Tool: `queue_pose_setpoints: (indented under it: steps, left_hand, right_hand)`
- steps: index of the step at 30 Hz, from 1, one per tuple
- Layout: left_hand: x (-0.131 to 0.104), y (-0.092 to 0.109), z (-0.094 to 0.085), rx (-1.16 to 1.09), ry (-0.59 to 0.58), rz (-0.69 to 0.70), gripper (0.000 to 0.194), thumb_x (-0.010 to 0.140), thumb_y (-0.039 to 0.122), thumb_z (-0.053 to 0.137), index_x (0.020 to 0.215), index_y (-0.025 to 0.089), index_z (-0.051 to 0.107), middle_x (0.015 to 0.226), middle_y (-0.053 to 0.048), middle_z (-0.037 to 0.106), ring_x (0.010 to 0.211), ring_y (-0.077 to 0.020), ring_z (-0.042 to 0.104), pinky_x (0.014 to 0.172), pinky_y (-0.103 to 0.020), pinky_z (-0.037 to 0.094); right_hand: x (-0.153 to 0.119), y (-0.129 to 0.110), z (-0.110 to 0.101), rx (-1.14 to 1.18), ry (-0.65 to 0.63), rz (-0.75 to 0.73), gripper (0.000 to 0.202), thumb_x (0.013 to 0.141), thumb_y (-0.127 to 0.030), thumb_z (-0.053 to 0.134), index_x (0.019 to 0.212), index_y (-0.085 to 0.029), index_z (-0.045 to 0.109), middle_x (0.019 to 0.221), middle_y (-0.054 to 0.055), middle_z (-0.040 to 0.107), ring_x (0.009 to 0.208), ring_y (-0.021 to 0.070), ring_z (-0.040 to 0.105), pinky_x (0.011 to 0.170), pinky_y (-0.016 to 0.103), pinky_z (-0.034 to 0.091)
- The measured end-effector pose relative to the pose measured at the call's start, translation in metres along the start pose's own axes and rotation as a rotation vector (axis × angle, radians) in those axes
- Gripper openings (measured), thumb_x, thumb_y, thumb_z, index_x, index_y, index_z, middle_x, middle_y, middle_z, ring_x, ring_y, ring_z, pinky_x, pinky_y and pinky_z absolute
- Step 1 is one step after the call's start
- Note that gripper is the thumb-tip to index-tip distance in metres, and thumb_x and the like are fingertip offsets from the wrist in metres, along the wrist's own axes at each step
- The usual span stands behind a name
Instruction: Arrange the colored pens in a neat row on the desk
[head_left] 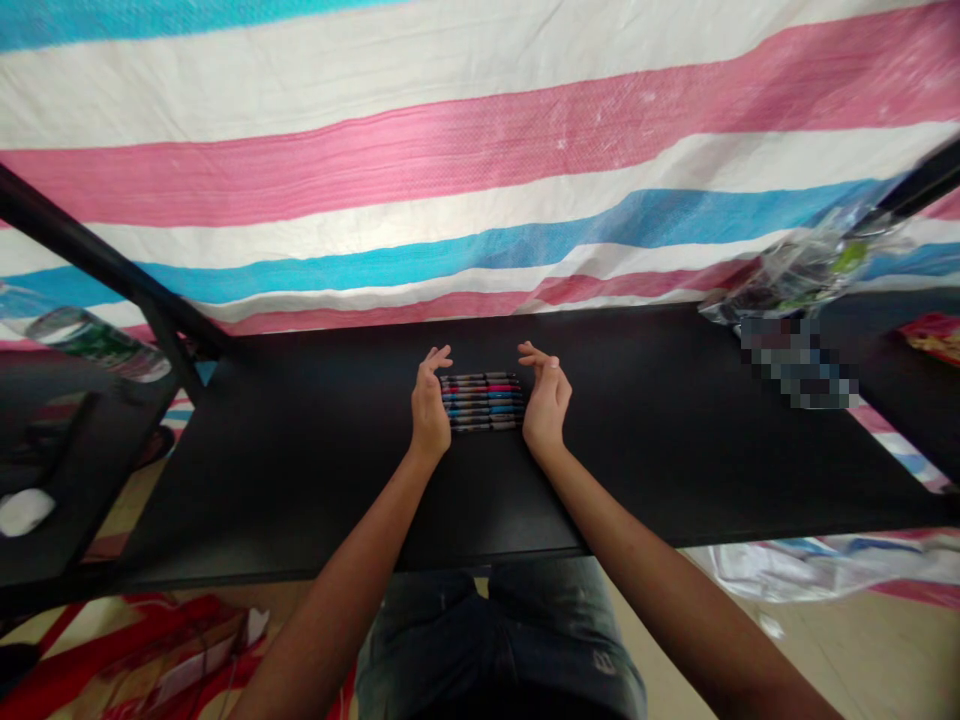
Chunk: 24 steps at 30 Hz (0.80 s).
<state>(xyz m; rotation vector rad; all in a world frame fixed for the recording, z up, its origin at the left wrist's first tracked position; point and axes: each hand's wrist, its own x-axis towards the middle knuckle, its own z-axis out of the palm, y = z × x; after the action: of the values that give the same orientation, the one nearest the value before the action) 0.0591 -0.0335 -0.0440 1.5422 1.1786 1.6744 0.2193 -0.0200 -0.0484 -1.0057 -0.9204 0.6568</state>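
Observation:
Several pens [484,403] lie side by side in a flat row on the black table [315,470], their lengths running left to right. Most look dark or grey, with blue ones and a red one among them. Against the left ends of the row stands my left hand [431,405] on its edge, fingers extended and palm facing inward. My right hand [547,400] is set the same way at the right ends, its fingers loosely stretched. The pens sit between the two palms, and neither hand has its fingers wrapped round them.
A clear plastic bag [795,270] lies at the table's back right, beside a blurred-out item [802,365]. To the left are a plastic bottle [97,343] and a white mouse-like object [26,511]. A striped sheet [450,150] hangs behind the table.

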Motion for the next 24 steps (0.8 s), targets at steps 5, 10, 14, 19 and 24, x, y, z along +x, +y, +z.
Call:
queue_pose_setpoints:
  steps: [5, 10, 14, 19, 24]
  left_hand:
    - [0.001, 0.0, 0.0, 0.025, 0.013, 0.009, 0.052, 0.107, 0.057, 0.023, 0.11, 0.022, 0.061, 0.14, -0.013, 0.064, 0.145, -0.0243, 0.047, 0.124, -0.049, 0.029]
    - [0.001, -0.008, -0.001, 0.037, 0.021, -0.104, 0.058, 0.104, 0.065, 0.024, 0.105, 0.022, 0.064, 0.143, -0.014, 0.063, 0.15, -0.0266, 0.041, 0.126, -0.052, 0.024]
    - [0.002, -0.016, 0.0, -0.018, -0.015, -0.213, 0.065, 0.102, 0.071, 0.023, 0.105, 0.022, 0.067, 0.143, -0.014, 0.062, 0.154, -0.0275, 0.034, 0.128, -0.052, 0.019]
    - [0.006, -0.021, 0.0, -0.114, 0.017, -0.236, 0.06, 0.102, 0.069, 0.026, 0.101, 0.024, 0.066, 0.13, -0.01, 0.069, 0.146, -0.0257, 0.048, 0.126, -0.049, 0.029]
    - [0.007, -0.022, 0.0, -0.121, 0.022, -0.232, 0.057, 0.104, 0.066, 0.026, 0.1, 0.024, 0.065, 0.124, -0.008, 0.071, 0.142, -0.0241, 0.052, 0.125, -0.046, 0.032]
  right_hand:
    - [0.0, 0.0, -0.002, -0.011, 0.0, 0.003, 0.05, 0.102, -0.058, 0.04, 0.084, -0.02, 0.068, 0.114, 0.01, 0.075, 0.126, 0.0268, 0.064, 0.117, 0.047, 0.039]
    - [0.005, 0.011, -0.002, -0.036, -0.026, 0.133, 0.057, 0.097, -0.067, 0.043, 0.083, -0.019, 0.071, 0.117, 0.012, 0.075, 0.124, 0.0277, 0.065, 0.118, 0.049, 0.038]
    - [0.008, 0.018, -0.002, 0.033, -0.063, 0.234, 0.061, 0.093, -0.072, 0.046, 0.085, -0.018, 0.073, 0.126, 0.015, 0.072, 0.129, 0.0282, 0.062, 0.119, 0.05, 0.038]
    - [0.01, 0.018, -0.002, 0.123, -0.11, 0.303, 0.063, 0.092, -0.075, 0.047, 0.087, -0.018, 0.074, 0.126, 0.015, 0.073, 0.131, 0.0279, 0.063, 0.122, 0.051, 0.036]
    - [0.01, 0.016, -0.002, 0.149, -0.109, 0.305, 0.064, 0.092, -0.076, 0.047, 0.087, -0.018, 0.074, 0.123, 0.015, 0.074, 0.131, 0.0285, 0.063, 0.122, 0.053, 0.035]
